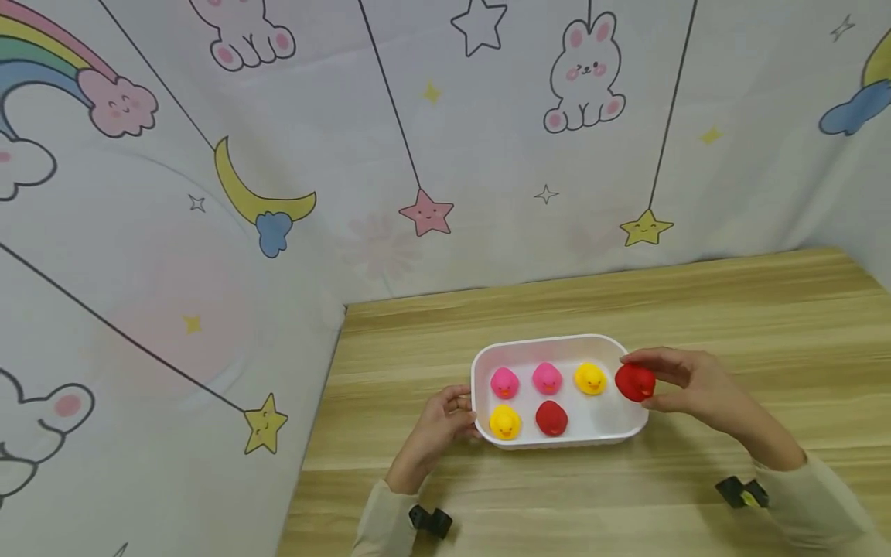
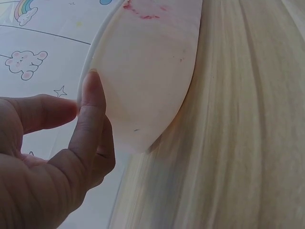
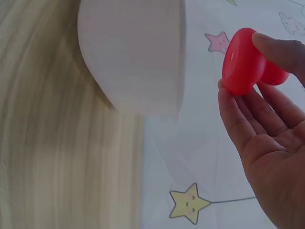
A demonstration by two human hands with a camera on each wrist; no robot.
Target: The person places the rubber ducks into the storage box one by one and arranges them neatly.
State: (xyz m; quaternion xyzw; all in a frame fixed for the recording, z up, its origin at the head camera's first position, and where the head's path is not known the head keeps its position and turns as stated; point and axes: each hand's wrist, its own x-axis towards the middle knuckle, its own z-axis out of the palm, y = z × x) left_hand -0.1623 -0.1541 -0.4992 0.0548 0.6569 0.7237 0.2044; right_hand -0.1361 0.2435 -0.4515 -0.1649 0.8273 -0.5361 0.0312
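A white plastic tub (image 1: 564, 445) with rounded corners stands on the wooden table. Inside it are two pink rubber ducks (image 1: 504, 383), two yellow rubber ducks (image 1: 590, 379) and one red rubber duck (image 1: 551, 418). My left hand (image 1: 443, 422) pinches the tub's left rim between thumb and finger, as the left wrist view shows close up. Between thumb and fingers of my right hand (image 1: 703, 391) is another red rubber duck (image 3: 245, 62). That duck is held above the tub's right end, and its flat underside shows in the right wrist view.
The wooden table (image 1: 766, 333) reaches back to a white cloth (image 1: 487, 139) printed with rabbits, stars and a moon. The same cloth hangs along the left side. Black devices (image 1: 430, 522) are worn on both wrists.
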